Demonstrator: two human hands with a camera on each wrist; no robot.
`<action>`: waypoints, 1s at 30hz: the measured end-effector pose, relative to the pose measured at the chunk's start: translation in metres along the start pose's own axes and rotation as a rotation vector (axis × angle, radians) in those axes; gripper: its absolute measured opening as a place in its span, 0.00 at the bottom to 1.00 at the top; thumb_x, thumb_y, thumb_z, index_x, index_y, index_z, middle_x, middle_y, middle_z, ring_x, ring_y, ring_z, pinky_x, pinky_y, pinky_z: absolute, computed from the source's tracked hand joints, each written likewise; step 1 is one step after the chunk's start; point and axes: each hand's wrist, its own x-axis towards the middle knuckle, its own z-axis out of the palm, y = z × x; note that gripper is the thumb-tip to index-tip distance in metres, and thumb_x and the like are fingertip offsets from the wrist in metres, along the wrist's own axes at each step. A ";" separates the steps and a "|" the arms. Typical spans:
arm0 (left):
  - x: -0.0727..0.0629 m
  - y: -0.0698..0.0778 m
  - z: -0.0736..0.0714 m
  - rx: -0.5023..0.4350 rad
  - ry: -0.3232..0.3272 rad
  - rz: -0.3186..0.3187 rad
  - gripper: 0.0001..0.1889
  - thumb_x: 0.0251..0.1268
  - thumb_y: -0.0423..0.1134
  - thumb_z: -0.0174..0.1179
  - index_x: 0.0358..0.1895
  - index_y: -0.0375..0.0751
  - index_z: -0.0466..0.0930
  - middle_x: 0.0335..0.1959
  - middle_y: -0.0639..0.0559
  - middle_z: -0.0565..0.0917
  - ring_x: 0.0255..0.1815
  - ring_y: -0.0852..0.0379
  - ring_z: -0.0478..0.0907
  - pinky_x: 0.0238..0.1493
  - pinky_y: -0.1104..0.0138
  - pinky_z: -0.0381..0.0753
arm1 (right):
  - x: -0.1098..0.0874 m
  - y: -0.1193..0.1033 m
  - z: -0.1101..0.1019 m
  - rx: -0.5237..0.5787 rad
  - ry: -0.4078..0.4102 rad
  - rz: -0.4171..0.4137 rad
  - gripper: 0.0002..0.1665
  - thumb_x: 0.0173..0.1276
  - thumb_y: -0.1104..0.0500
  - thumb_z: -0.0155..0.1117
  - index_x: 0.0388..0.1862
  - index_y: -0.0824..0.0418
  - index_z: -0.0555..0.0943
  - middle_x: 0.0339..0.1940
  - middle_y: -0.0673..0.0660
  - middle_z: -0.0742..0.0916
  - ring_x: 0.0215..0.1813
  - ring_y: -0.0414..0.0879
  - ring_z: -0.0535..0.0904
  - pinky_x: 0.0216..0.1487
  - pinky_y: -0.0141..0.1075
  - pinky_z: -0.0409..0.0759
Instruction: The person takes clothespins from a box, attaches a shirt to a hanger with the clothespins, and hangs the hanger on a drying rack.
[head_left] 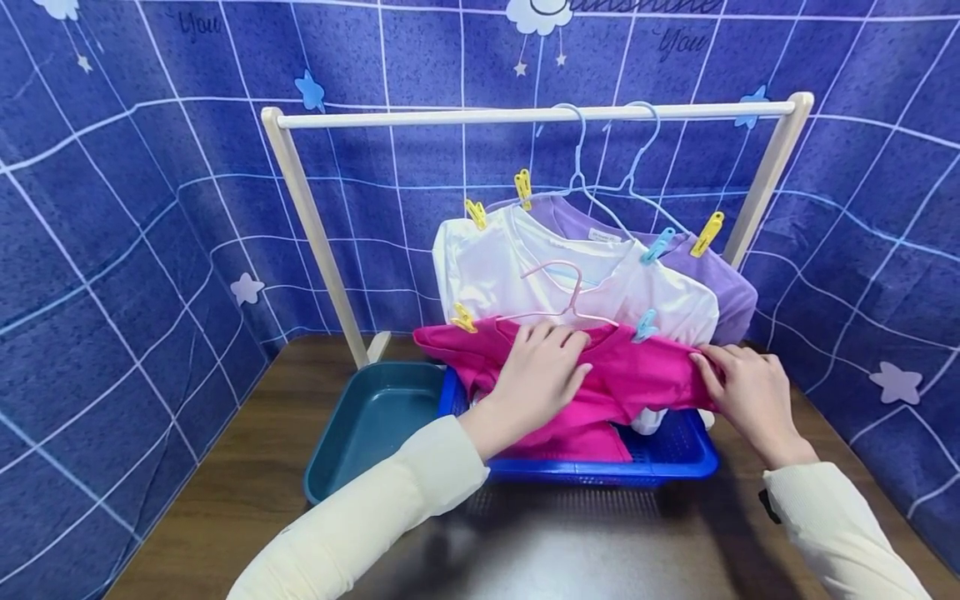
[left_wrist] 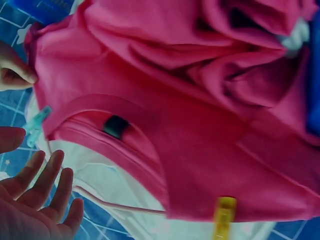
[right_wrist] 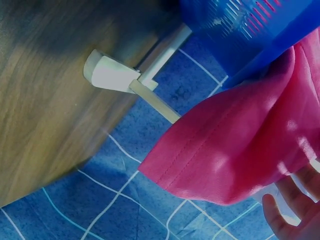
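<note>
A bright pink shirt (head_left: pixel 570 392) hangs on a pink hanger (head_left: pixel 573 296), with a yellow clothespin (head_left: pixel 463 317) and a light blue clothespin (head_left: pixel 645 326) at its shoulders. My right hand (head_left: pixel 746 396) pinches the sleeve on the right side, drawing it outward. My left hand (head_left: pixel 542 367) is in front of the collar. In the left wrist view the fingers (left_wrist: pixel 47 187) of that hand are loosely spread beside the neckline, holding nothing. The hanger's hook stands below the rack's rod, in front of a white shirt (head_left: pixel 487 258).
White and purple (head_left: pixel 738 292) shirts hang from blue hangers on a rack's rod (head_left: pixel 450 117), with clothespins at their shoulders. Beneath the pink shirt sits a blue basket (head_left: pixel 675 467) with pink and white cloth inside. A teal tray (head_left: pixel 322 467) stands left on the wooden table (head_left: pixel 247 467).
</note>
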 end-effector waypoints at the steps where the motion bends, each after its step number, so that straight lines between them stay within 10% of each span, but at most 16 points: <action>1: -0.003 -0.004 0.000 -0.006 -0.007 -0.011 0.14 0.62 0.49 0.53 0.48 0.50 0.73 0.45 0.56 0.79 0.50 0.56 0.72 0.52 0.62 0.67 | 0.000 0.000 0.000 0.000 0.001 0.000 0.11 0.56 0.57 0.64 0.35 0.63 0.83 0.27 0.63 0.85 0.30 0.59 0.79 0.33 0.50 0.66; 15: -0.030 -0.059 -0.009 -0.071 0.026 -0.165 0.13 0.61 0.47 0.54 0.46 0.46 0.76 0.43 0.51 0.81 0.48 0.51 0.73 0.50 0.57 0.68 | 0.001 0.000 0.000 -0.002 0.022 -0.004 0.11 0.56 0.57 0.64 0.33 0.63 0.83 0.27 0.62 0.85 0.31 0.58 0.79 0.33 0.50 0.66; 30: -0.049 -0.112 -0.015 -0.131 0.207 -0.289 0.14 0.56 0.40 0.59 0.46 0.42 0.76 0.42 0.46 0.82 0.44 0.47 0.74 0.47 0.53 0.69 | 0.001 -0.001 -0.001 -0.010 0.011 0.003 0.11 0.56 0.57 0.64 0.34 0.63 0.83 0.28 0.62 0.86 0.32 0.58 0.80 0.33 0.50 0.66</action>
